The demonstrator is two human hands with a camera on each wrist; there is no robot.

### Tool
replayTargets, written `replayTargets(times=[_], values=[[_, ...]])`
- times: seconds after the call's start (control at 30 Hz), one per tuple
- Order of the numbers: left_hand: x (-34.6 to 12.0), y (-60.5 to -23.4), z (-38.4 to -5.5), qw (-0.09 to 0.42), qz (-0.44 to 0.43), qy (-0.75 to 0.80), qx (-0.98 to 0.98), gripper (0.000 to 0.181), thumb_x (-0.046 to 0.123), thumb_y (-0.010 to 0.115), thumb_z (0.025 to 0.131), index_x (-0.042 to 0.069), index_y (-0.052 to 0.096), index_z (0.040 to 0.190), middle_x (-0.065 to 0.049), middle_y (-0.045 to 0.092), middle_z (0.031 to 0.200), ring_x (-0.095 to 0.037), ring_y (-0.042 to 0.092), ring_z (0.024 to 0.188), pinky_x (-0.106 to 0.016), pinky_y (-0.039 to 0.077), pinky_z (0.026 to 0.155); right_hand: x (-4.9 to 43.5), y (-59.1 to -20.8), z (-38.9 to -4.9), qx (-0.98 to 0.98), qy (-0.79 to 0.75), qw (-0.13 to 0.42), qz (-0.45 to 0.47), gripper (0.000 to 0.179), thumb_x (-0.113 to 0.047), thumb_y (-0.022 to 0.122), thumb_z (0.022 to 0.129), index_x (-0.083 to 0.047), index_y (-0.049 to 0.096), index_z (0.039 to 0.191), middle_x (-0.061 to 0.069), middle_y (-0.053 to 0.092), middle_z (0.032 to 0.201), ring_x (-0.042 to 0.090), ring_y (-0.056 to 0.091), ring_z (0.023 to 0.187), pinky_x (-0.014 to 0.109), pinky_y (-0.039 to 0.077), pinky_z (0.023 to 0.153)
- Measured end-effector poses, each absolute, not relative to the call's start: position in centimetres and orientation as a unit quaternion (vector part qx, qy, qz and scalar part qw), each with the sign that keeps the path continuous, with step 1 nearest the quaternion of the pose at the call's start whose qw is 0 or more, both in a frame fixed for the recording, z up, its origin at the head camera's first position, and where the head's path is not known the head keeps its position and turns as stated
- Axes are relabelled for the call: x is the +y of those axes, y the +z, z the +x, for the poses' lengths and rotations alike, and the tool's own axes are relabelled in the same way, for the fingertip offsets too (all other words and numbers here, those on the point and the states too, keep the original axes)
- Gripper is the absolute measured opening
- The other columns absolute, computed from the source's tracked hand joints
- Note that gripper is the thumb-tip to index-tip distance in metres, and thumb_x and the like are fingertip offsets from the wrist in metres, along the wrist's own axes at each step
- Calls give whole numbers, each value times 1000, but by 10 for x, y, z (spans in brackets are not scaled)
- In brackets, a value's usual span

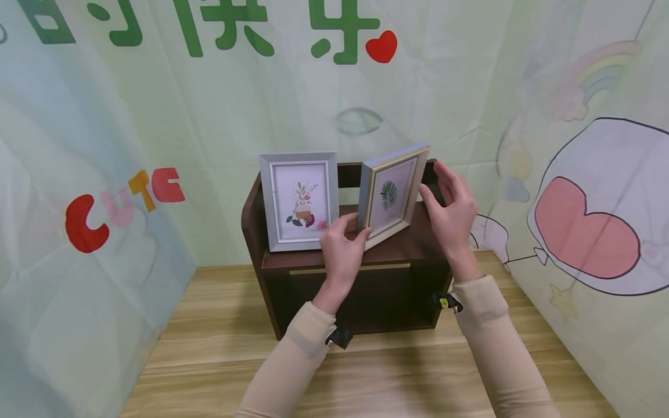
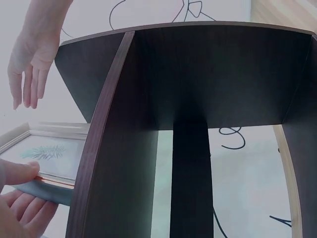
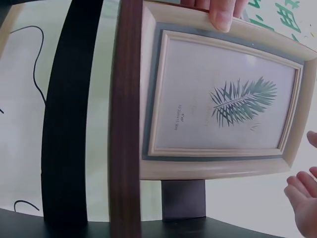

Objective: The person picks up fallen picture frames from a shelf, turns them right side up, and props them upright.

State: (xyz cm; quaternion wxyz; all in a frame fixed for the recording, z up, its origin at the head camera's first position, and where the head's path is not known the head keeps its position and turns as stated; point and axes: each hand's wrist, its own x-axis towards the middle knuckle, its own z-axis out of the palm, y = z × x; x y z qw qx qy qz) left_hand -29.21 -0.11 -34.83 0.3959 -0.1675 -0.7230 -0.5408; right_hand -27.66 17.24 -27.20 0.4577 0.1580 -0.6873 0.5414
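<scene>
Left hand (image 1: pixel 342 249): thumb and fingers pinch leaf-print frame (image 1: pixel 389 194), which angles up and rightward from the grip. Right hand (image 1: pixel 453 212): fingers parted, empty, beside its far edge; steadying there should ease squaring.

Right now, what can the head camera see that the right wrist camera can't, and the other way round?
Only the head view shows the flower picture frame and the red heart. Only the right wrist view shows tiny print. Both show the leaf picture frame, the brown shelf, the left fingers and the right fingers.
</scene>
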Motion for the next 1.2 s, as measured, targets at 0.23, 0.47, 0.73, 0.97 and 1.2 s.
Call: replayTargets(times=[0.23, 0.47, 0.73, 0.97, 1.2], values=[[2, -349, -289, 408, -160, -534, -724, 27, 6, 81, 72, 1, 70, 96, -12, 71, 88, -19, 70, 76, -32, 57, 64, 172, -264, -279, -691, 544, 433, 199, 46, 2, 70, 81, 10, 55, 124, 24, 57, 127, 28, 54, 123, 35, 43, 104], [6, -350, -289, 424, -156, -524, -722, 26, 8, 82, 71, 2, 70, 93, -10, 71, 87, -18, 69, 75, -31, 56, 60, 172, -256, -284, -692, 533, 420, 247, 48, 8, 69, 80, 13, 53, 125, 28, 55, 128, 33, 53, 123, 36, 42, 104], [11, -351, -288, 435, -143, -522, -719, 25, 7, 82, 71, 3, 69, 92, -9, 70, 86, -19, 68, 75, -32, 56, 67, 171, -247, -287, -681, 538, 400, 296, 48, 12, 67, 79, 12, 53, 125, 29, 55, 128, 31, 52, 124, 37, 41, 106], [14, -354, -288, 454, -139, -521, -709, 25, 6, 83, 70, 2, 68, 90, -10, 68, 85, -19, 68, 74, -29, 57, 68, 170, -243, -290, -683, 534, 369, 336, 49, 15, 67, 78, 13, 53, 124, 28, 55, 128, 28, 52, 125, 36, 40, 106], [17, -356, -289, 474, -129, -507, -708, 25, 9, 83, 70, 2, 68, 89, -9, 67, 83, -18, 67, 72, -29, 57, 67, 168, -236, -291, -699, 526, 325, 359, 49, 13, 67, 78, 13, 53, 125, 28, 55, 129, 27, 52, 125, 34, 39, 107]])
